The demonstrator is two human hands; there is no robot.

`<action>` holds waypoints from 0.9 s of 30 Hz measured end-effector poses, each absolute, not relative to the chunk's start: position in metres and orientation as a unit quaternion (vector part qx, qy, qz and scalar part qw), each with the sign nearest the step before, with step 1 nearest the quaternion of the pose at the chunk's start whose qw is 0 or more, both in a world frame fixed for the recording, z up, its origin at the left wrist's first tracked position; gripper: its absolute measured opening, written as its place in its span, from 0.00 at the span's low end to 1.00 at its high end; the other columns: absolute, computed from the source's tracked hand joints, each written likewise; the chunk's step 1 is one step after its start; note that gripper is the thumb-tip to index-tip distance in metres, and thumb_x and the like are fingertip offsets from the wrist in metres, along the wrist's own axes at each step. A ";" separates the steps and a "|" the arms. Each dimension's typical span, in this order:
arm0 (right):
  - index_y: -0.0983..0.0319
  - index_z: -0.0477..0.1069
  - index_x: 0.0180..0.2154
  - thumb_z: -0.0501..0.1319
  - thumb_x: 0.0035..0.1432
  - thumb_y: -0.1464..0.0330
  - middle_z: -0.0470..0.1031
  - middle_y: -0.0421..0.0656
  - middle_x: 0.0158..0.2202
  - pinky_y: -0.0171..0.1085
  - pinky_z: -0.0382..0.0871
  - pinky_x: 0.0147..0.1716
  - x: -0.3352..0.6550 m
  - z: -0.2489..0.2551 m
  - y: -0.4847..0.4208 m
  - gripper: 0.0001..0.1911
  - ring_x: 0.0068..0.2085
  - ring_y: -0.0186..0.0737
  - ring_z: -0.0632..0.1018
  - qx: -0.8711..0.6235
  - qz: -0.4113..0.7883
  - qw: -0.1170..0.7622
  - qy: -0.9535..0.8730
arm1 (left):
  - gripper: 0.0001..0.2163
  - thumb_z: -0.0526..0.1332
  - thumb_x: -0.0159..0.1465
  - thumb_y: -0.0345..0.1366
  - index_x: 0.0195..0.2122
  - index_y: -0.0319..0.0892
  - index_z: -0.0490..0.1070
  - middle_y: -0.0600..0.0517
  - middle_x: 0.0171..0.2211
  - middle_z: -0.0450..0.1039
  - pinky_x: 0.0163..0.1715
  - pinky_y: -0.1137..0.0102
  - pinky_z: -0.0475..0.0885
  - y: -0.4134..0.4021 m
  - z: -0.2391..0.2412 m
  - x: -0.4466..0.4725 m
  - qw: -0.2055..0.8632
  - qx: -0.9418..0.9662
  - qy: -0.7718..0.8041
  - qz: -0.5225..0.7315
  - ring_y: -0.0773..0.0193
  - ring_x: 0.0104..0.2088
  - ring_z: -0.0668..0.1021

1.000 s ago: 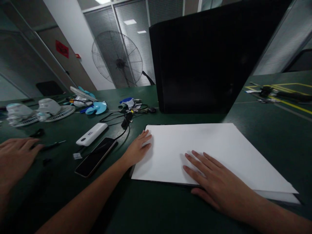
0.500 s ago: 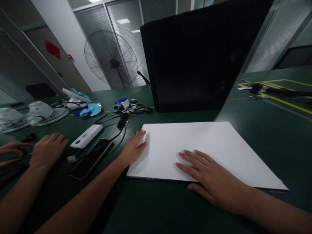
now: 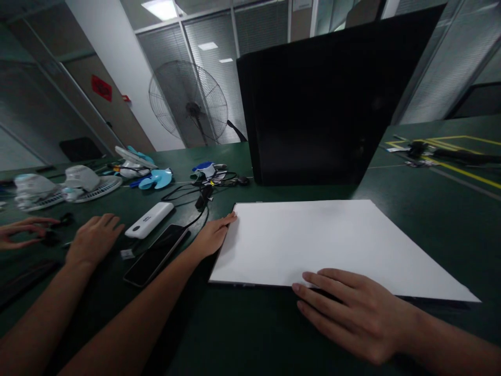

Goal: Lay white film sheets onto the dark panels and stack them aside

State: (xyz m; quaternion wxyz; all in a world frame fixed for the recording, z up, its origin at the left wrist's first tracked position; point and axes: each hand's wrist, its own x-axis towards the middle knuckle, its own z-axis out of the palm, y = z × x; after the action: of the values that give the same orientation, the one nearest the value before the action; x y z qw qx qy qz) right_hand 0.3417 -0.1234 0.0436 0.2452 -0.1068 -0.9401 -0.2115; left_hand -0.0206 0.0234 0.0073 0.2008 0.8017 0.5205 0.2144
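Paper (image 3: 305, 240) lies flat on the green table (image 3: 422, 193), its near edge toward the wearer, a dark layer showing beneath. Black panel (image 3: 329, 115) stands just beyond its far side. Placement seems chosen so both hands reach an edge.

Left hand (image 3: 211, 236): at the paper's left edge, fingers close together, fingertips just over the margin; probably steadying that side. Thumb not visible; cannot tell if it pinches.

Right hand (image 3: 348, 308): palm down across the near edge, fingers loosely spread, upper ones over paper, lower ones over table. Nothing seen gripped; likely a light rest, pressure not judgeable.

Left of paper, apart from it: phone (image 3: 156, 256), power bank (image 3: 149, 220); farther left, another person's hand (image 3: 94, 237).
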 end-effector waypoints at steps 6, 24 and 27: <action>0.67 0.79 0.51 0.55 0.67 0.74 0.76 0.52 0.57 0.45 0.80 0.47 0.370 0.048 -0.114 0.17 0.56 0.51 0.78 -0.109 -0.243 0.269 -0.926 | 0.27 0.52 0.65 0.30 0.65 0.49 0.69 0.59 0.68 0.64 0.72 0.58 0.54 0.023 0.016 -0.027 0.196 0.823 0.491 0.209 0.59 0.68 0.68; 0.63 0.76 0.51 0.71 0.55 0.76 0.79 0.46 0.52 0.42 0.80 0.51 0.402 0.026 -0.080 0.21 0.54 0.43 0.79 -0.194 -0.234 0.345 -0.888 | 0.29 0.56 0.63 0.32 0.67 0.49 0.67 0.56 0.69 0.63 0.71 0.50 0.54 0.018 0.022 -0.013 0.168 0.839 0.473 0.209 0.54 0.70 0.66; 0.64 0.76 0.51 0.71 0.55 0.77 0.80 0.47 0.50 0.43 0.80 0.49 0.399 0.025 -0.081 0.21 0.52 0.44 0.79 -0.198 -0.242 0.343 -0.886 | 0.28 0.56 0.64 0.31 0.67 0.46 0.66 0.54 0.69 0.63 0.72 0.51 0.54 0.017 0.021 -0.014 0.173 0.844 0.458 0.219 0.54 0.70 0.65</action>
State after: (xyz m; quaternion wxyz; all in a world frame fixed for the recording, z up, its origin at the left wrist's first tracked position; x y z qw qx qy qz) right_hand 0.3988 -0.0809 0.0249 0.3435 -0.1982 -0.8856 -0.2417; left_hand -0.0142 0.0170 0.0210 0.1734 0.8440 0.4579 0.2190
